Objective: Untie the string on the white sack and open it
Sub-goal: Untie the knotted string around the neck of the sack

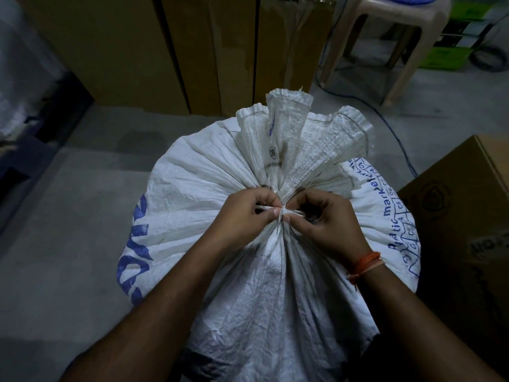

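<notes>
A full white woven sack (209, 172) with blue print stands on the floor right below me. Its neck is gathered tight and the loose mouth fans upward beyond the tie, with a metal eyelet showing. A thin white string (282, 212) is knotted around the neck. My left hand (245, 213) pinches the string's left end at the knot. My right hand (327, 219), with an orange thread on its wrist, pinches the right side of the knot. Both hands touch at the knot.
Tall cardboard boxes (170, 51) stand against the wall behind the sack. A brown carton (465, 205) sits close on the right. A beige plastic stool (385, 51) and a blue cable (391, 128) lie at the back right. Grey concrete floor (68, 216) stretches left.
</notes>
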### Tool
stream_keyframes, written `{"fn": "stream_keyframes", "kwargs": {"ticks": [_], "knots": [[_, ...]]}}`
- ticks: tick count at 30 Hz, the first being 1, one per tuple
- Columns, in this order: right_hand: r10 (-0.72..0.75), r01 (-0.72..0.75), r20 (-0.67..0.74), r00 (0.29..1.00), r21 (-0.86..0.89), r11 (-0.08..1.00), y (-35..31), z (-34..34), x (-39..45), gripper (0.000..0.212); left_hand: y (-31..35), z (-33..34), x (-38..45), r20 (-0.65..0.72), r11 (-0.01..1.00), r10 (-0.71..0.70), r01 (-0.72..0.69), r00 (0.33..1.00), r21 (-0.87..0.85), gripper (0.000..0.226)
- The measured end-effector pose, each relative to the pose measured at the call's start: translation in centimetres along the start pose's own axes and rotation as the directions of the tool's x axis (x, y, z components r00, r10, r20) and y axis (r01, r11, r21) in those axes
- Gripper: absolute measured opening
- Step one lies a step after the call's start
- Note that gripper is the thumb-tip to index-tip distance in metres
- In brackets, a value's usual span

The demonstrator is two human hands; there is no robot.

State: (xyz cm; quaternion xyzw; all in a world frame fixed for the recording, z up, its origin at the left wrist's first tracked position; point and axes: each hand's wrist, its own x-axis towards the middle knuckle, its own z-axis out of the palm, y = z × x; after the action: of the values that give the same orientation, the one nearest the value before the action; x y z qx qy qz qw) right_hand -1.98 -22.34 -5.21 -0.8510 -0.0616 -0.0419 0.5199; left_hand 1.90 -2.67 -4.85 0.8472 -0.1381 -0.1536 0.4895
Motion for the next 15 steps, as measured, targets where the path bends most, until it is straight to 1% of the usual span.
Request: {"fn": "stream_keyframes", "kwargs": {"ticks": [15], "knots": [[0.000, 0.000, -0.020, 1.000, -0.014, 1.000, -0.16, 0.17, 0.02, 0.014, 0.06, 0.02, -0.03, -0.008, 1.000, 0.007, -0.006, 1.000, 0.013, 0.007]]}}
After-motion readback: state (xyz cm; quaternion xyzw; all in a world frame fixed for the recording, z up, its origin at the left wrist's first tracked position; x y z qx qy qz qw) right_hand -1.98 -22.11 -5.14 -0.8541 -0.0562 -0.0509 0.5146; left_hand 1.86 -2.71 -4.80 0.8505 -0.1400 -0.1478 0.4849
